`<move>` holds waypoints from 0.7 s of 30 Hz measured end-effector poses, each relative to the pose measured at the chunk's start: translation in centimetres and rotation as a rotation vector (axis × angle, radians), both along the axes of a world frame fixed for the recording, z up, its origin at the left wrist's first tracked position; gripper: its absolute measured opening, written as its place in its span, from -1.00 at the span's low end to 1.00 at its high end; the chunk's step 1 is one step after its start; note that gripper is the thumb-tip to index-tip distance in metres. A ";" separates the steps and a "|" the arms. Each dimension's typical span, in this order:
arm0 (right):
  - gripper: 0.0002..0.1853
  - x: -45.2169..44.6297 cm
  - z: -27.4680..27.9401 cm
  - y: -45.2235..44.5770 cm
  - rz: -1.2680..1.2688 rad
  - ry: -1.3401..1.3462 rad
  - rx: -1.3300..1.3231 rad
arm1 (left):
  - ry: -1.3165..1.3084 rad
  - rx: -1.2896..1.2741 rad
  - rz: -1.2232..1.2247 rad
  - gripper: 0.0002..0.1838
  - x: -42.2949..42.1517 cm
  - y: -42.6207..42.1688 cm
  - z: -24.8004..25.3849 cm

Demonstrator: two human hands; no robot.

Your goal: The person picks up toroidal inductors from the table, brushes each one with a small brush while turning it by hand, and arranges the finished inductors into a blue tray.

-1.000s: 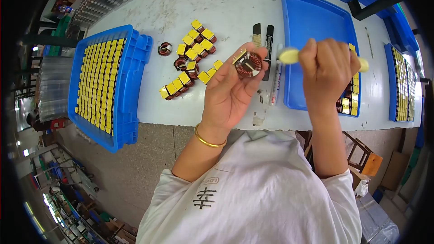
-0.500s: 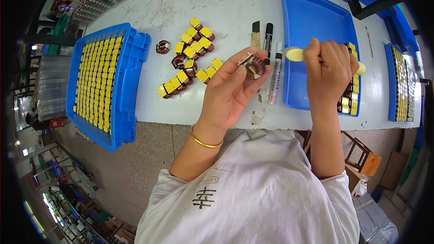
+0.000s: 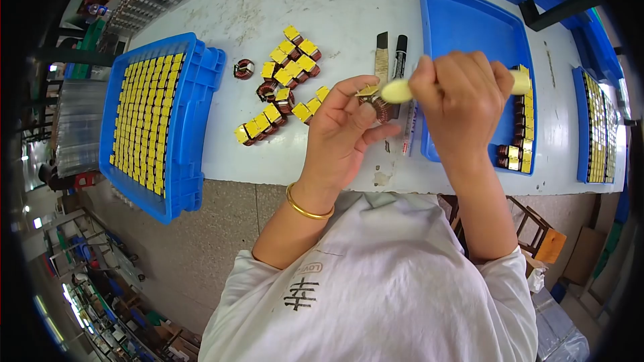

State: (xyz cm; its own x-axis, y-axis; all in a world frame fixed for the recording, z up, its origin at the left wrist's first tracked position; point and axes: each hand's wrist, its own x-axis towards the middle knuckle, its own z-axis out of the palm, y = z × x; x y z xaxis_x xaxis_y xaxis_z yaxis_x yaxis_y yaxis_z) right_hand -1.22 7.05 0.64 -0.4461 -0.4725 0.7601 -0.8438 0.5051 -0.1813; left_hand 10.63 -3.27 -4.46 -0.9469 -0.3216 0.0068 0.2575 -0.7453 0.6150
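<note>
Thumb and fingers of the left hand [image 3: 341, 133] pinch a wire-wound coil [image 3: 384, 111], holding it up over the front part of the desk [image 3: 349, 0], its yellow base turned toward the index finger. The right hand [image 3: 463, 97] is clenched around a pale yellow tool [image 3: 396, 92], which sticks out on both sides of the fist; its rounded end is right at the coil, though whether the two touch I cannot tell. A gold bangle [image 3: 310, 214] circles the left wrist, and both arms come out of a white shirt [image 3: 376, 288] with dark marks on the chest. Just beyond the held coil, a flat strip with a black end [image 3: 382, 60] and a black marker [image 3: 401, 50] lie side by side, while a white pen [image 3: 408, 135] lies between the hands, partly hidden. Left of these, a loose cluster of yellow-topped coils [image 3: 290, 72] spreads over the desk, with a single ring coil [image 3: 243, 69] set a little apart. Farther left, a blue crate [image 3: 213, 67] carries close rows of yellow-topped pieces [image 3: 147, 121]. On the other side, partly behind the right hand, stands a shallow blue tray [image 3: 473, 20], with a column of coils [image 3: 520, 121] along its right wall. Near the desk's right end is another blue tray of yellow pieces [image 3: 594, 121].
</note>
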 end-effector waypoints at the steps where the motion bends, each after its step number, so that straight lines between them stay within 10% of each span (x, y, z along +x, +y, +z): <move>1: -0.71 0.9 -0.1 0.1 0.046 -0.004 -0.038 | -0.007 0.018 0.001 -0.62 0.1 0.0 0.0; 21: -0.61 3.4 -2.5 0.9 0.139 -0.043 -0.053 | 0.036 0.186 -0.023 -0.47 -0.6 0.2 1.1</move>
State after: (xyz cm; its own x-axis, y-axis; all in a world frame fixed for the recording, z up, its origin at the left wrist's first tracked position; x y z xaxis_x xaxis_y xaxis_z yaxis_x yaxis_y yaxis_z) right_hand 2.22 7.97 -1.88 -0.4116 -0.4919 0.7672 -0.8960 0.3724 -0.2419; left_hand 10.06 -3.07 -3.35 -0.9541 -0.2990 -0.0171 0.2585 -0.8510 0.4571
